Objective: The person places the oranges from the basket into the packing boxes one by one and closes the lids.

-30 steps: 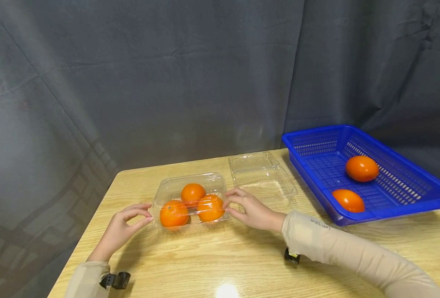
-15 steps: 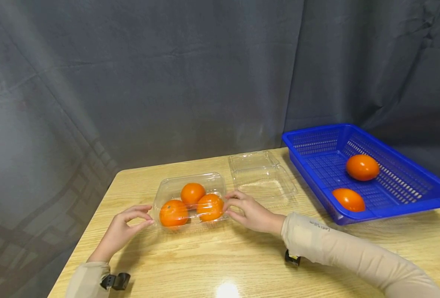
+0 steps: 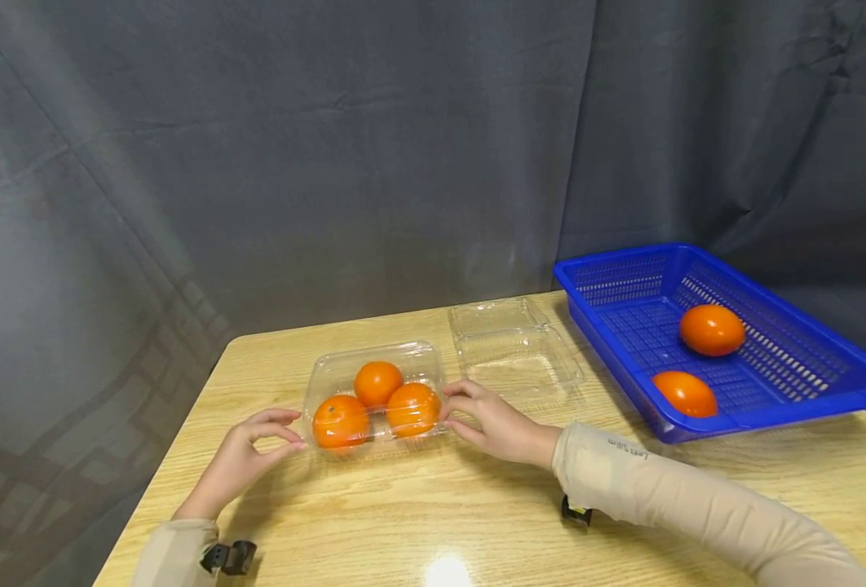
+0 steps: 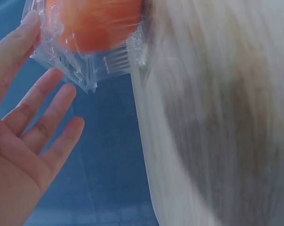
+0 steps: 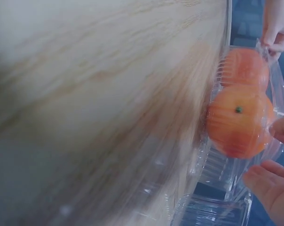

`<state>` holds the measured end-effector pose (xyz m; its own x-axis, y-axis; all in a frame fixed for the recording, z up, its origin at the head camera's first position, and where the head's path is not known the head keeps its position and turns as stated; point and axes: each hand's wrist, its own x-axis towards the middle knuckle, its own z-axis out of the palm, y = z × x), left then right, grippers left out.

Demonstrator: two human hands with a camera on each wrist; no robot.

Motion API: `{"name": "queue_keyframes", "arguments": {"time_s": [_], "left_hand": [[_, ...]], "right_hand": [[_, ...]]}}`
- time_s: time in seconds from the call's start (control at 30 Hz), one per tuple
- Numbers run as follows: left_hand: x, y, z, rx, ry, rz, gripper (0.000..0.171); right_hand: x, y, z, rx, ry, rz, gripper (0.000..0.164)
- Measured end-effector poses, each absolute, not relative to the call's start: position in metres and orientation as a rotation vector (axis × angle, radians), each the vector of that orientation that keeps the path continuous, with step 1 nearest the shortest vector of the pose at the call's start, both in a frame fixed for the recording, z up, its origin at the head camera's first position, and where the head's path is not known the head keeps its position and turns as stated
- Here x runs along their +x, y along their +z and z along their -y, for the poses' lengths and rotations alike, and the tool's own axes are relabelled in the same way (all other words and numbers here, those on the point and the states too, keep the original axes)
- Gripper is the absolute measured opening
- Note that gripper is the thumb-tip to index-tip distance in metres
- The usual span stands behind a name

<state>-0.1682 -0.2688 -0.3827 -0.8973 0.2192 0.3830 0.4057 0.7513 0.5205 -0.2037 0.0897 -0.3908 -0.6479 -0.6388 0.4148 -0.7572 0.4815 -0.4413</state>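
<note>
A clear plastic clamshell box (image 3: 370,350) stands near the table's middle with three oranges (image 3: 341,421) inside, its clear lid lying over them. At its left end my left hand (image 3: 249,447) pinches the rim between thumb and forefinger. In the left wrist view, the other fingers (image 4: 48,110) of that hand are spread below the box corner. On the right end, my right hand (image 3: 495,420) pinches the rim with thumb and fingertips. The right wrist view shows an orange (image 5: 240,120) behind the plastic, close beside the right fingertips (image 5: 257,179).
Behind the right hand lies a second clear clamshell box (image 3: 517,359), opened out. A blue plastic basket (image 3: 616,383) holding two more oranges (image 3: 712,330) stands at the table's right. A dark curtain (image 3: 374,163) hangs behind the wooden table (image 3: 374,522).
The near edge of the lid sits slightly lower over the oranges. Both hands keep their places at the box's ends, with only tiny shifts.
</note>
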Motion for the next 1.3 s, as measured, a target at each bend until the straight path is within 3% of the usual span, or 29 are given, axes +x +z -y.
{"name": "queue_keyframes", "arguments": {"time_s": [0.43,0.87,1.3], "left_hand": [[-0.165,-0.387,0.268,-0.483,-0.926,2.665,0.01],[-0.163,-0.391,0.264,-0.61,-0.675,2.584,0.029],[-0.159,-0.39,0.256,-0.652,-0.454,2.483,0.037]], "right_hand": [[-0.201,-0.394,-0.09,1.211,0.677,2.519,0.014],[-0.202,-0.398,-0.089,1.249,0.394,2.303,0.024],[-0.198,-0.4,-0.084,1.18,0.155,2.221,0.019]]}}
